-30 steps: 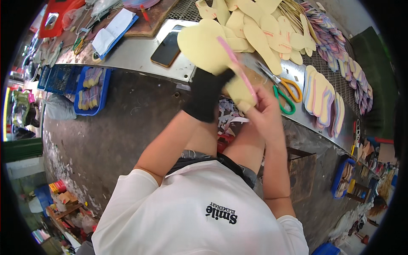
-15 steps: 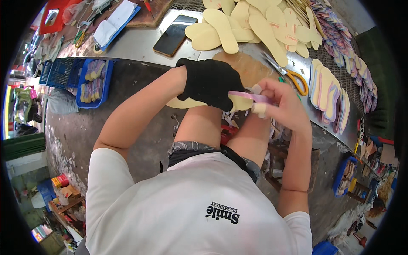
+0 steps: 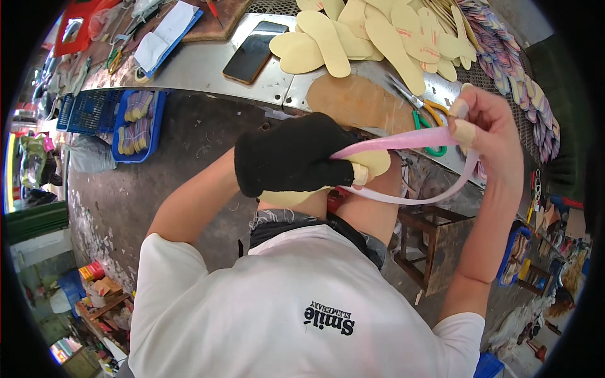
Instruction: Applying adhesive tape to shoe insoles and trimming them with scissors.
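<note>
Both hands are busy in front of the chest: the left hand (image 3: 293, 156), in a black glove, is closed around a pale yellow insole (image 3: 372, 165) with its taped thumb pressed on top, while the right hand (image 3: 488, 129), fingertips taped, pinches the far end of a thin pink strip (image 3: 403, 140) and draws it out to the side. That strip loops back under toward the insole, and it bends freely, so it looks light, limp and easy to crease; a fingertip pinch near the end seems the sensible hold. Behind lie the metal bench (image 3: 208, 66), a phone (image 3: 255, 51), scissors (image 3: 422, 107) and heaped insoles (image 3: 378, 31).
</note>
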`<state>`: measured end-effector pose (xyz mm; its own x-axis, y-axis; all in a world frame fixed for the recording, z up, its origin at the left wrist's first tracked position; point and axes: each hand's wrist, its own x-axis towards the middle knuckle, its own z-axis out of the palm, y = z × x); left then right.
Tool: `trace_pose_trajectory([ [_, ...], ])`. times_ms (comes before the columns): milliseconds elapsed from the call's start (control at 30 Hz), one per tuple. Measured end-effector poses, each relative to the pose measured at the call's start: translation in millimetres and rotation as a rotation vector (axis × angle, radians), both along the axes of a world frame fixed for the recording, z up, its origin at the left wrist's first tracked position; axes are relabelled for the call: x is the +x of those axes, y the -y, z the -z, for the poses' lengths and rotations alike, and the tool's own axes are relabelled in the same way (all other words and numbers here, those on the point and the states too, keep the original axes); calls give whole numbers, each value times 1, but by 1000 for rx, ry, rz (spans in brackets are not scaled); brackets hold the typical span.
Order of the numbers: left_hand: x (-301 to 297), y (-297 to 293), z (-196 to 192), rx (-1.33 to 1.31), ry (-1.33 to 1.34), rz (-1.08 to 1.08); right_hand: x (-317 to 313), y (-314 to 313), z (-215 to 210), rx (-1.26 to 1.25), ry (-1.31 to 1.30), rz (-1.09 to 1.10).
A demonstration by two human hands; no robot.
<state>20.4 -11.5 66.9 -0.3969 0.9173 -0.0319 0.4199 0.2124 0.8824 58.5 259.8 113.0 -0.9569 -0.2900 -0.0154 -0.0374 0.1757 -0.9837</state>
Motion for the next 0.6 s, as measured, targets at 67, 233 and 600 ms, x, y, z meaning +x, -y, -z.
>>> trace_pose_trajectory([
  [67, 2, 4, 1, 132, -7, -49, 14, 6, 12, -43, 26, 124],
  [233, 14, 4, -1, 312, 291, -208, 47, 35, 33, -248, 5, 317],
  [600, 23, -23, 5, 530, 376, -507, 50, 109, 58, -401, -239, 710],
])
